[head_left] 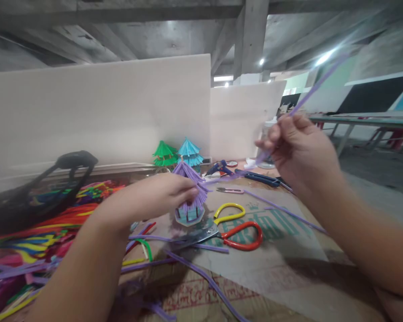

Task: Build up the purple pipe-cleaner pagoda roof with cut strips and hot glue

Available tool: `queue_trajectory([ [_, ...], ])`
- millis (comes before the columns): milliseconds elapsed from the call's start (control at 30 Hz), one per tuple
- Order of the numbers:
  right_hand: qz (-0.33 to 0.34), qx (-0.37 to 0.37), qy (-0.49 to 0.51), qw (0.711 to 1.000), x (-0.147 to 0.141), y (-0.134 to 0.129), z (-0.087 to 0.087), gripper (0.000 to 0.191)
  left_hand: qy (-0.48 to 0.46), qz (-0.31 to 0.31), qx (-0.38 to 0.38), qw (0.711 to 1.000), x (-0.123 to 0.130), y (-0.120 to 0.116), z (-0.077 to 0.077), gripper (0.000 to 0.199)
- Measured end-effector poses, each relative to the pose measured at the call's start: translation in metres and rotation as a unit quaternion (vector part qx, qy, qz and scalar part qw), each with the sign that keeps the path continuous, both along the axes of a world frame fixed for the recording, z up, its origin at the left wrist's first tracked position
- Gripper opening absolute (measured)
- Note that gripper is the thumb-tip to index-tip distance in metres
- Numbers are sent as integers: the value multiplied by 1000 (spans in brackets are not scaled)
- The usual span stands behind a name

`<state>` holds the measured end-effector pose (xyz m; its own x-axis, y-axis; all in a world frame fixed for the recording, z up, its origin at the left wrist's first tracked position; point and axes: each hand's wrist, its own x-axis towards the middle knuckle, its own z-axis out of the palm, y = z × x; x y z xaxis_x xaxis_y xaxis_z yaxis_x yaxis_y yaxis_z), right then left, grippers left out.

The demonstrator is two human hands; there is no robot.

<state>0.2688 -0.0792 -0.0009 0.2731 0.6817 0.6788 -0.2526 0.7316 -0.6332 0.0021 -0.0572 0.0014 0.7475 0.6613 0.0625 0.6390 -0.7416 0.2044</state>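
Observation:
My right hand (300, 145) is raised at the right, fingers pinched on a purple pipe cleaner (317, 86). One end sticks up to the right; a blurred length runs down left toward a small purple pavilion model (183, 170). Around this model's roof my left hand (174, 190) is closed, its fingertips partly hidden. The model stands upright on a pale many-sided base with dark posts. Just in front of it lie scissors (218, 232) with one yellow and one red handle, blades pointing left. Small thread snips (230, 190) rest behind the scissors.
Green (164, 152) and blue pavilion models (189, 152) stand at the back. A glue gun (218, 167), a dark blue cutter (258, 178) and a bottle (267, 134) are right of them. Coloured pipe cleaners (63, 223) pile at left, beside a black strapped object (53, 179). White boards (104, 112) rise behind.

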Motion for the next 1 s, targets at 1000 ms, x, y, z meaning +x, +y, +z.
queue_trajectory([
  [1000, -88, -32, -548, 831, -33, -3, -44, 34, -339, 62, 60, 937, -9, 11, 6, 29],
])
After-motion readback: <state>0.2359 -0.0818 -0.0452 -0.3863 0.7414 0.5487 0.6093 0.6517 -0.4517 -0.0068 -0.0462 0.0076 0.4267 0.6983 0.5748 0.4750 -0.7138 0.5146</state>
